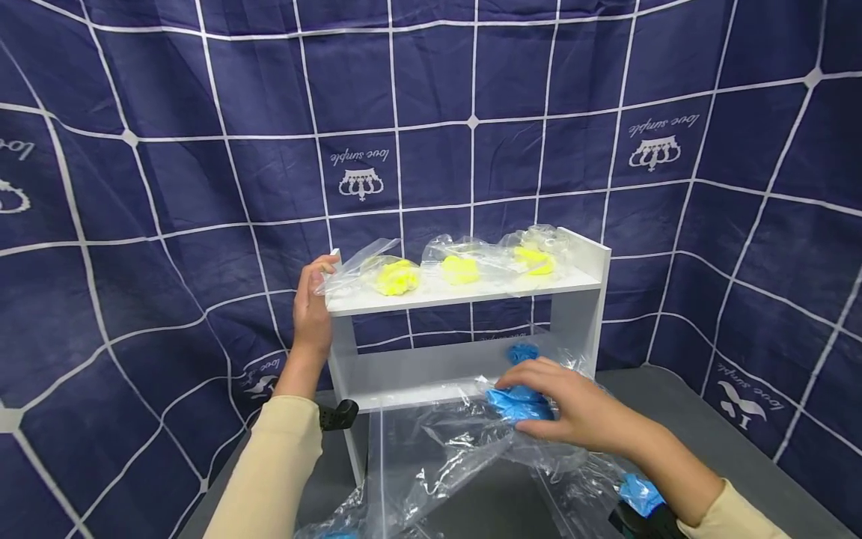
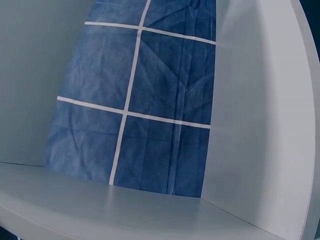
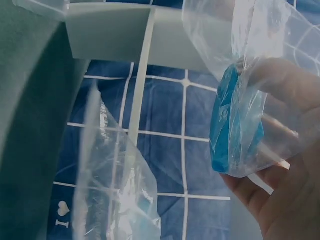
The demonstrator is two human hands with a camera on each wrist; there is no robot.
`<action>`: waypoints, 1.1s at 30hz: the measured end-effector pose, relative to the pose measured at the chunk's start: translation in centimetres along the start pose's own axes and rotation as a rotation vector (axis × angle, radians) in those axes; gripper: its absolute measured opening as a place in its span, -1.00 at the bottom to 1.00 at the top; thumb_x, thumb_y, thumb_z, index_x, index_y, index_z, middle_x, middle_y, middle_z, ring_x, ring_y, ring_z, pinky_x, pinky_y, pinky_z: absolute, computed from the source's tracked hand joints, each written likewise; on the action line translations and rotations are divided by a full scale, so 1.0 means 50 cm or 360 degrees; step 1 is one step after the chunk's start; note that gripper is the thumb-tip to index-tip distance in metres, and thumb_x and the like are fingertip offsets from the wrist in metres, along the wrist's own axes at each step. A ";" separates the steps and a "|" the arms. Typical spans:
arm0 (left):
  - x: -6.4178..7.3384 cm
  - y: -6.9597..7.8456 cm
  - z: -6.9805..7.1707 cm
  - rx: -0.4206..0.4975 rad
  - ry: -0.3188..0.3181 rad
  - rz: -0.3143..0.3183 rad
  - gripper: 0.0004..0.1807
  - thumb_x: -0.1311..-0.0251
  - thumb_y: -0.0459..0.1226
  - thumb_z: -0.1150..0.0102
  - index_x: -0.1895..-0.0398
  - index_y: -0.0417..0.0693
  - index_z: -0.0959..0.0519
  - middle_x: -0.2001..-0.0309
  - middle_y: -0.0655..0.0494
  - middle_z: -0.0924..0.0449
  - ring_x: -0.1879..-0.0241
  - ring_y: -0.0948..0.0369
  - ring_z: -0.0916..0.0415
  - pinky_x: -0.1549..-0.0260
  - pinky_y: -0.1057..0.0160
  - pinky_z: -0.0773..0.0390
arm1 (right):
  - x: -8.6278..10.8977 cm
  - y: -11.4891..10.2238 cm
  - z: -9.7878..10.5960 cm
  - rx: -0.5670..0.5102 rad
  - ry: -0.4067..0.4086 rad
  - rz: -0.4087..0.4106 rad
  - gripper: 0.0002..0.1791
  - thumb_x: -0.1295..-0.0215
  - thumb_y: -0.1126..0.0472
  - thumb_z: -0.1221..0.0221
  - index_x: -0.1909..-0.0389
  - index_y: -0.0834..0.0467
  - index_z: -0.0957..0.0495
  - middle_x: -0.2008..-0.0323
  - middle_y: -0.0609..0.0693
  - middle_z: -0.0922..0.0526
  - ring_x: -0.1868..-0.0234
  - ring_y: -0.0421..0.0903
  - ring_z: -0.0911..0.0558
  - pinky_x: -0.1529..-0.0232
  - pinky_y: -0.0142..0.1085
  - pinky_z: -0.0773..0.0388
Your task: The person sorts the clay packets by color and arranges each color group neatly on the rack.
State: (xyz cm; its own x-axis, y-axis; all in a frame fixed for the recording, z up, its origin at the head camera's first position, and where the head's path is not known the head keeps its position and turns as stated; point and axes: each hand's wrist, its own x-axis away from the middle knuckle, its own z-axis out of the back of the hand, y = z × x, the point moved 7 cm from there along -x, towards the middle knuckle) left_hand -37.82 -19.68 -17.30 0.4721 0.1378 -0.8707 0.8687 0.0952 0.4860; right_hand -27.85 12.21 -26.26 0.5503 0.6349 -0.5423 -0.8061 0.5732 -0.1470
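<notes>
In the head view my left hand (image 1: 314,303) grips the upper left side of a white two-tier shelf (image 1: 471,297), fingers bent over the panel's top edge. My right hand (image 1: 572,404) is in front of the lower tier and holds a clear plastic bag with a crumpled blue piece (image 1: 518,404) inside. The right wrist view shows the thumb and fingers around this bag, its blue content (image 3: 227,125) flattened between them. Another blue piece (image 1: 523,352) in clear plastic lies behind it on the lower tier. Only the shelf's panels (image 2: 250,125) show in the left wrist view.
Along the top tier sit three clear bags with yellow lumps (image 1: 397,278). More clear plastic bags (image 1: 444,464) lie in front of the shelf, one with a blue piece (image 1: 640,494) near my right wrist. A dark blue checked curtain (image 1: 431,90) hangs behind the grey table (image 1: 680,419).
</notes>
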 end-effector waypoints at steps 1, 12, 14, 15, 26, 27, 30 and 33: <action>0.001 0.008 -0.002 -0.0015 -0.0009 0.0003 -0.73 -0.45 -0.28 0.39 0.27 -0.09 -0.39 -0.14 -0.47 -0.34 -0.30 -0.14 -0.24 -0.22 0.39 -0.20 | -0.012 0.008 -0.001 -0.0007 -0.0017 -0.0020 -0.48 -0.13 0.03 -0.34 -0.14 -0.14 -0.47 -0.08 -0.32 -0.54 -0.09 -0.26 -0.51 -0.09 -0.09 -0.52; 0.001 0.005 -0.002 -0.0008 -0.0013 0.0021 -0.72 -0.46 -0.23 0.38 0.26 -0.05 -0.40 -0.16 -0.45 -0.33 -0.31 -0.12 -0.24 -0.23 0.39 -0.19 | -0.114 0.083 -0.035 0.0041 -0.0090 -0.0192 -0.49 -0.10 0.01 -0.36 -0.11 -0.08 -0.52 -0.08 -0.12 -0.60 -0.12 -0.05 -0.55 -0.04 -0.07 -0.51; -0.001 -0.010 0.001 -0.0010 0.0000 0.0017 -0.73 -0.46 -0.25 0.38 0.25 0.03 -0.40 -0.16 -0.43 -0.34 -0.30 -0.10 -0.25 -0.24 0.38 -0.18 | -0.126 0.097 -0.043 0.0063 -0.0087 -0.0217 -0.50 -0.09 0.02 -0.37 -0.09 -0.04 -0.54 -0.04 -0.07 -0.61 -0.04 -0.07 -0.58 0.00 -0.11 -0.53; -0.003 -0.020 0.003 0.0000 0.0006 0.0015 -0.73 -0.46 -0.24 0.38 0.25 0.03 -0.41 -0.16 -0.41 -0.35 -0.30 -0.10 -0.26 -0.24 0.38 -0.19 | -0.131 0.105 -0.047 0.0072 -0.0080 -0.0226 -0.51 -0.09 0.04 -0.37 -0.08 -0.02 -0.55 -0.02 -0.04 -0.62 0.01 -0.07 -0.59 0.04 -0.13 -0.54; -0.012 -0.052 0.010 0.0002 0.0007 -0.0029 -0.73 -0.47 -0.11 0.34 0.22 0.11 -0.42 -0.17 -0.23 -0.42 -0.31 0.07 -0.30 -0.27 0.32 -0.18 | -0.144 0.182 -0.093 0.0224 -0.0068 -0.0485 -0.51 -0.06 0.07 -0.37 -0.05 0.07 -0.58 0.00 0.08 -0.62 0.13 -0.02 -0.63 0.08 -0.08 -0.57; -0.011 -0.052 0.010 -0.0002 0.0006 -0.0026 -0.74 -0.47 -0.10 0.34 0.23 0.15 -0.42 -0.17 -0.22 -0.42 -0.31 0.09 -0.30 -0.28 0.32 -0.18 | -0.142 0.187 -0.097 0.0233 -0.0077 -0.0506 -0.51 -0.06 0.06 -0.37 -0.06 0.07 -0.58 -0.02 0.09 -0.62 0.10 0.00 -0.63 0.06 -0.07 -0.57; -0.010 -0.053 0.010 -0.0013 0.0001 -0.0018 -0.76 -0.47 -0.09 0.33 0.23 0.22 -0.41 -0.17 -0.23 -0.41 -0.31 0.12 -0.31 -0.29 0.31 -0.17 | -0.137 0.197 -0.109 0.0234 -0.0102 -0.0541 -0.50 -0.06 0.05 -0.37 -0.06 0.07 -0.57 -0.05 0.12 -0.60 0.03 0.04 -0.63 0.00 -0.04 -0.55; -0.009 -0.054 0.012 -0.0012 0.0007 -0.0012 -0.76 -0.47 -0.12 0.34 0.24 0.20 -0.41 -0.17 -0.24 -0.41 -0.31 0.09 -0.31 -0.29 0.30 -0.17 | -0.134 0.201 -0.117 0.0215 -0.0105 -0.0530 -0.50 -0.05 0.06 -0.39 -0.04 0.09 -0.57 -0.04 0.12 -0.61 -0.01 0.06 -0.62 -0.04 -0.04 -0.53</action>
State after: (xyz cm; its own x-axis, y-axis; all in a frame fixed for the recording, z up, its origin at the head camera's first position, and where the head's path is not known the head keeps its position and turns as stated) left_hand -40.29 -20.59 -18.25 0.4649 0.1416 -0.8739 0.8710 0.1037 0.4802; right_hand -40.94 10.68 -28.95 0.7941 0.4315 -0.4280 -0.5469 0.8144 -0.1938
